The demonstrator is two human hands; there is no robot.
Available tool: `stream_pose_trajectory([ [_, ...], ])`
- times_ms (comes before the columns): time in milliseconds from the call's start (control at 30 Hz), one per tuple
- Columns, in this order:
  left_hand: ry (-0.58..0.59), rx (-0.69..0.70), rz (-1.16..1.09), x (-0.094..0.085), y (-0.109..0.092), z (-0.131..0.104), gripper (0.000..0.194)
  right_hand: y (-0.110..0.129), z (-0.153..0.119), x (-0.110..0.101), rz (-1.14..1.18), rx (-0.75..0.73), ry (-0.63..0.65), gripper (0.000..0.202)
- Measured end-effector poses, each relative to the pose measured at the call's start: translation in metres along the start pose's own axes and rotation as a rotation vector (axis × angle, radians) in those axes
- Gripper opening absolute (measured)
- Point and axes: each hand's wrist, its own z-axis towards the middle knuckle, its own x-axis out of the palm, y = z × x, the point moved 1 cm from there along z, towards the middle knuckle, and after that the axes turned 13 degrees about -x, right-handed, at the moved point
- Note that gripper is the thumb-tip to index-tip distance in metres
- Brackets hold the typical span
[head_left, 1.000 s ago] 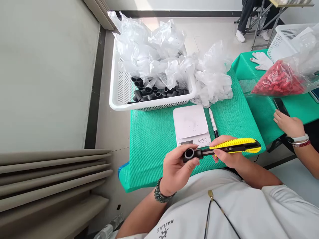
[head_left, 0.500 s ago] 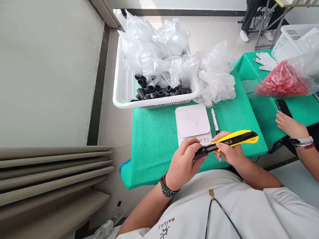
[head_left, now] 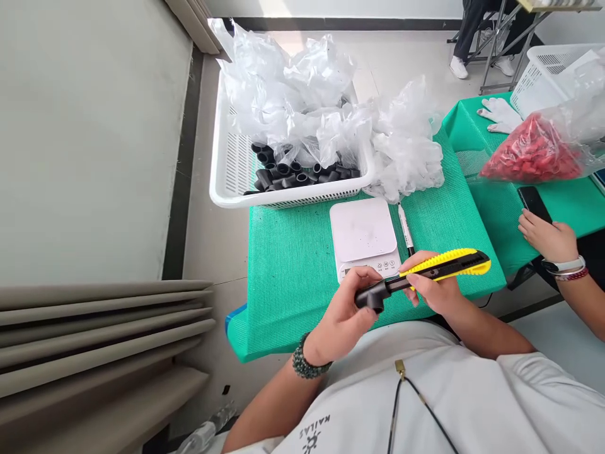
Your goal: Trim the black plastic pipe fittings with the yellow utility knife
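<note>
A black T-shaped pipe fitting is held in my left hand, its short branch pointing down toward my body. My right hand grips a yellow and black utility knife, whose front end meets the right opening of the fitting. Just beyond my hands lies a white scale with buttons along its near edge. A white marker rests to the right of the scale.
A white basket of black fittings and clear plastic bags stands behind the scale. More plastic bags lie beside it. At right are a bag of red pieces, a white glove and another person's hand on a phone.
My left hand has turned and loosened its fingers, so more of the fitting shows and its branch now points down. The knife stays nearly in place.
</note>
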Motion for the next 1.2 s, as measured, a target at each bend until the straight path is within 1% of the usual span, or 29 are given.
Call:
stream_pose_trajectory([
  [67, -0.089, 0.154, 0.271, -0.002, -0.003, -0.001, 0.050, -0.004, 0.000, -0.001, 0.026, 0.023, -0.015, 0.021],
  [133, -0.234, 0.324, 0.511, -0.002, -0.004, -0.001, 0.036, -0.006, -0.001, -0.002, 0.030, 0.034, -0.008, 0.022],
  [200, -0.352, 0.457, 0.621, -0.002, -0.004, -0.002, 0.028, -0.005, -0.001, -0.002, 0.014, 0.027, 0.002, 0.023],
  [233, -0.378, 0.475, 0.614, -0.002, -0.003, -0.003, 0.027, -0.004, -0.001, -0.001, 0.001, 0.014, 0.009, 0.023],
  [267, -0.379, 0.443, 0.560, -0.002, -0.003, -0.003, 0.026, -0.002, -0.001, -0.001, -0.014, -0.004, 0.019, 0.023],
  [300, -0.355, 0.366, 0.458, -0.002, -0.003, -0.003, 0.026, 0.001, -0.001, 0.000, -0.029, -0.023, 0.034, 0.022],
  [333, -0.309, 0.248, 0.319, -0.002, -0.002, -0.002, 0.028, 0.004, -0.001, 0.001, -0.048, -0.041, 0.054, 0.022],
  [367, -0.248, 0.102, 0.163, -0.001, -0.002, -0.001, 0.034, 0.007, -0.001, 0.002, -0.071, -0.056, 0.082, 0.021],
  [433, -0.121, -0.171, -0.120, 0.000, 0.000, 0.000, 0.050, 0.012, 0.000, 0.005, -0.126, -0.081, 0.130, 0.018],
  [467, -0.082, -0.257, -0.209, 0.001, 0.001, 0.001, 0.056, 0.013, 0.000, 0.005, -0.150, -0.087, 0.138, 0.018],
  [500, -0.066, -0.292, -0.246, 0.001, 0.002, 0.002, 0.060, 0.013, 0.000, 0.006, -0.161, -0.084, 0.134, 0.017],
  [533, -0.069, -0.279, -0.233, 0.001, 0.003, 0.002, 0.062, 0.012, 0.001, 0.006, -0.154, -0.071, 0.118, 0.018],
  [567, -0.078, -0.223, -0.173, 0.001, 0.003, 0.002, 0.062, 0.010, 0.002, 0.006, -0.128, -0.049, 0.093, 0.019],
  [600, -0.095, -0.141, -0.074, 0.001, 0.004, 0.002, 0.061, 0.008, 0.002, 0.006, -0.088, -0.019, 0.063, 0.020],
  [667, -0.153, 0.051, 0.210, 0.001, 0.004, 0.001, 0.059, 0.002, 0.003, 0.005, 0.000, 0.038, 0.004, 0.023],
  [700, -0.194, 0.147, 0.363, 0.002, 0.003, 0.000, 0.054, 0.000, 0.003, 0.004, 0.033, 0.058, -0.018, 0.024],
  [767, -0.287, 0.320, 0.613, 0.002, 0.001, 0.000, 0.037, -0.003, 0.002, 0.003, 0.066, 0.081, -0.043, 0.024],
  [833, -0.343, 0.430, 0.745, 0.001, -0.002, 0.001, 0.027, -0.003, 0.001, 0.001, 0.053, 0.075, -0.044, 0.023],
  [900, -0.334, 0.451, 0.757, 0.000, -0.006, 0.002, 0.026, 0.000, 0.000, -0.001, 0.005, 0.031, -0.036, 0.021],
  [1033, -0.282, 0.370, 0.590, -0.006, -0.010, 0.002, 0.025, 0.008, 0.002, -0.006, -0.058, -0.089, -0.055, 0.021],
  [1133, -0.336, 0.338, 0.458, -0.009, -0.009, 0.001, 0.029, 0.009, 0.006, -0.009, -0.028, -0.147, -0.114, 0.023],
  [1200, -0.383, 0.350, 0.371, -0.010, -0.008, 0.001, 0.029, 0.008, 0.007, -0.008, -0.011, -0.147, -0.138, 0.027],
])
